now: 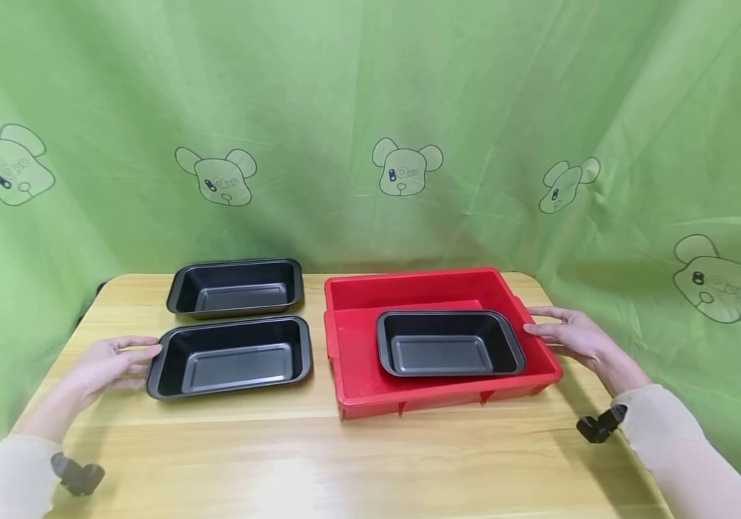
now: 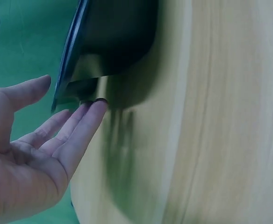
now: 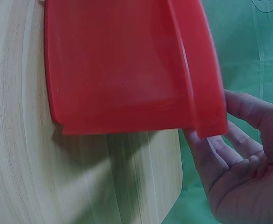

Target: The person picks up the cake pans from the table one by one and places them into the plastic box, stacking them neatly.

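Observation:
My left hand [image 1: 106,366] is at the left end of the nearer black loaf pan [image 1: 234,360]. In the left wrist view its thumb stands just off the pan's rim, and its nearly straight fingers [image 2: 82,133] reach beneath that edge. My right hand [image 1: 574,337] is at the right side of a red plastic tray [image 1: 354,339]. It pinches the tray's rim, thumb over the top and fingers below; the fingertips are partly hidden behind the rim in the right wrist view. Another black loaf pan [image 1: 451,353] lies inside the tray.
A third black loaf pan [image 1: 241,295] sits right behind the nearer one, their rims close together. All stand on a light wooden table [image 1: 247,447]. A green curtain [image 1: 318,86] with printed bear heads hangs behind and at the sides.

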The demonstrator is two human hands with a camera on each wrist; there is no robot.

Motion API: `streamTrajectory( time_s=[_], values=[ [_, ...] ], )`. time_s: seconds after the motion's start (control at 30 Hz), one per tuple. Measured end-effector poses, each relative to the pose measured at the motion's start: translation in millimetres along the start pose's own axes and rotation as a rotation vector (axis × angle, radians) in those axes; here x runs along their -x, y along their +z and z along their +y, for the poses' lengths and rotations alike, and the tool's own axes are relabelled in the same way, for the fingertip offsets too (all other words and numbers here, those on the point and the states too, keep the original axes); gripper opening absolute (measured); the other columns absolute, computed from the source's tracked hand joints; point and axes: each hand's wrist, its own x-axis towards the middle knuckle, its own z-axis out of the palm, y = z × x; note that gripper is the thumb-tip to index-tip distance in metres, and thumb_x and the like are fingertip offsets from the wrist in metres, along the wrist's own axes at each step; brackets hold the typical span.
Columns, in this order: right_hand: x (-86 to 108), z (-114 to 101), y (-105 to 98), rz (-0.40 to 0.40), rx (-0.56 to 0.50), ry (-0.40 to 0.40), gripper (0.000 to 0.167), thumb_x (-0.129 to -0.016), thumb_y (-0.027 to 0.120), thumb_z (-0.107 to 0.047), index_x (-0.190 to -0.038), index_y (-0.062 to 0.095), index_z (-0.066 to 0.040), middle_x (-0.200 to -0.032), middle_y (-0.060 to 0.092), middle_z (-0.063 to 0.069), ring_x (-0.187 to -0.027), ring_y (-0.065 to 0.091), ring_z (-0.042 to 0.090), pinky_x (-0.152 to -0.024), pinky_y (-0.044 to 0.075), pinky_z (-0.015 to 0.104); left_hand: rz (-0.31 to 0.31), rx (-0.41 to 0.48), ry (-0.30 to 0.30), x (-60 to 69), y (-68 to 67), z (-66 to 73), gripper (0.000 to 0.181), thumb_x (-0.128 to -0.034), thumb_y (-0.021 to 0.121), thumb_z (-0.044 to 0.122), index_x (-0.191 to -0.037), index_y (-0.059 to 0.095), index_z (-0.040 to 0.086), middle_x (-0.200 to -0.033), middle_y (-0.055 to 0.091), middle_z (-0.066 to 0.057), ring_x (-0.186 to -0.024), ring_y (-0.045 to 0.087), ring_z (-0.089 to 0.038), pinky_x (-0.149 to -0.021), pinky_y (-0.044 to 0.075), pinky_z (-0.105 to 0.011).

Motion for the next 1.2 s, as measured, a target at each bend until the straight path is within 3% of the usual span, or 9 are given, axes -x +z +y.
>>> streamTrajectory(
  time_s=[0.2,0.33,0.7,1.2],
  values=[
    [0.5,1.0,0.0,0.003,0.012,0.0,0.076,-0.103,0.068,-0.023,-0.162,0.029,0.005,-0.104,0.08,-0.013,-0.095,0.078,0.006,-0.086,0.066,0.025,0.008,0.012,-0.047,-2.9,11.3,2.4,0.083,-0.1059,0.064,0.027,-0.162,0.017,-0.011,-0.098,0.082,0.003,-0.089,0.077,-0.005,-0.084,0.067,-0.027],
    [-0.3,1.7,-1.0,0.001,0.009,-0.001,0.076,-0.103,0.068,-0.024,-0.162,0.029,0.005,-0.104,0.08,-0.013,-0.095,0.078,0.006,-0.086,0.066,0.025,0.009,0.013,-0.062,-5.8,14.5,2.7,0.084,-0.1056,0.064,0.026,-0.163,0.015,-0.01,-0.09,0.079,0.007,-0.086,0.075,-0.003,-0.081,0.066,-0.025],
    [-0.2,1.7,0.1,0.0,0.006,-0.009,0.077,-0.103,0.069,-0.024,-0.161,0.029,0.006,-0.104,0.08,-0.013,-0.094,0.078,0.006,-0.086,0.066,0.025,-0.001,0.031,-0.049,-13.1,17.3,-0.1,0.08,-0.1051,0.064,0.018,-0.16,0.015,-0.014,-0.095,0.08,0.006,-0.085,0.079,-0.009,-0.079,0.069,-0.031],
    [-0.3,1.6,-1.4,0.006,0.015,-0.009,0.077,-0.102,0.07,-0.024,-0.162,0.029,0.005,-0.103,0.08,-0.013,-0.095,0.078,0.005,-0.086,0.066,0.025,-0.015,0.075,-0.029,-13.6,19.3,2.2,0.073,-0.1035,0.064,0.012,-0.157,0.02,-0.013,-0.092,0.08,0.003,-0.082,0.079,-0.011,-0.076,0.069,-0.033]
  ],
)
